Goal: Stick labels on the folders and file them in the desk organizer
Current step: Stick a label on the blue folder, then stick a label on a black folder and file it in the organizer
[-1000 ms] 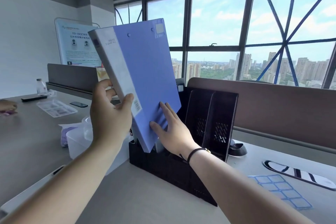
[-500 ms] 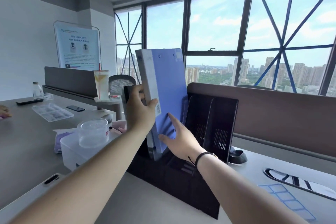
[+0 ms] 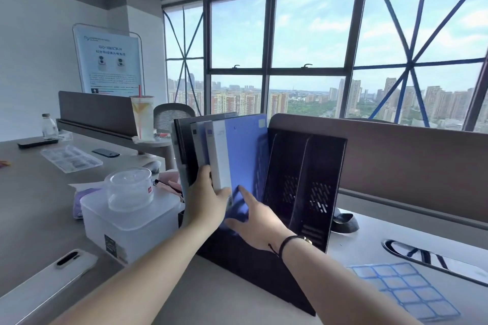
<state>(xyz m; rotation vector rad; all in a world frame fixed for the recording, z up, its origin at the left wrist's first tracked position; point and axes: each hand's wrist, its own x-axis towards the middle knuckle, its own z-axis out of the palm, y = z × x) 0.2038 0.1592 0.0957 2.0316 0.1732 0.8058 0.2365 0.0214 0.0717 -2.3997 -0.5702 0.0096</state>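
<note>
While both forearms reach in from six o'clock, the label sheet (image 3: 404, 289) lies nearest on the desk (image 3: 237, 298) at four o'clock, with a white phone (image 3: 47, 282) at eight. Next out, the left hand (image 3: 207, 202) grips the white spine of the blue folder (image 3: 244, 155), thumb and fingers curled round its lower edge, while the right hand (image 3: 257, 221) presses flat, fingers straight, against the folder's blue face. That folder stands nearly upright in a left slot of the black organizer (image 3: 303, 179), beside other folders (image 3: 195, 145) at its nine o'clock; the slots at its three o'clock look free. To finish well, I judge the person should push the folder down until its bottom seats on the organizer floor, keep the spine outward and square with its neighbours, then let go without dragging it. A clear box (image 3: 132, 221) sits at nine o'clock, a drink cup (image 3: 142, 117) farther off. Compared with half a second back, the folder has sunk deeper into the slot and both hands have followed it lower.
</note>
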